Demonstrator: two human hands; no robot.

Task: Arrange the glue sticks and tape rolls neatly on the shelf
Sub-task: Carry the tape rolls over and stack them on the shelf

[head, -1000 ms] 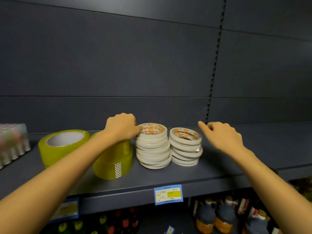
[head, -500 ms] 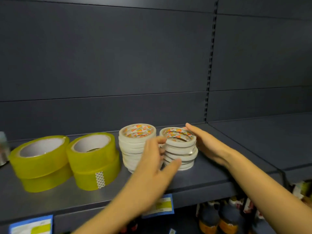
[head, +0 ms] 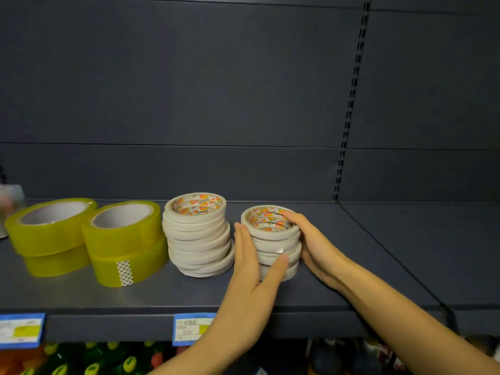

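Two stacks of thin white tape rolls stand on the grey shelf (head: 378, 255). My hands enclose the right white stack (head: 266, 221), which looks uneven. My left hand (head: 251, 266) presses flat against its left side, thumb across the front. On the stack's right side lies my right hand (head: 316, 244), fingertips reaching over the top rim. The left white stack (head: 197, 231) stands free, a small gap away. Further left are two stacks of wide yellow tape (head: 124, 239) (head: 48, 234), two rolls each. A blurred wrapped pack (head: 10, 201) sits at the far left edge.
Blue price labels (head: 192, 327) (head: 20, 330) hang on the shelf's front lip. Bottles (head: 89, 358) fill the shelf below. A slotted upright (head: 349, 109) divides the dark back panel; the shelf section right of it holds nothing in view.
My left hand left the left white stack and came to the right stack's left side. My right hand closed in against its right side. The right stack now stands further from the left stack.
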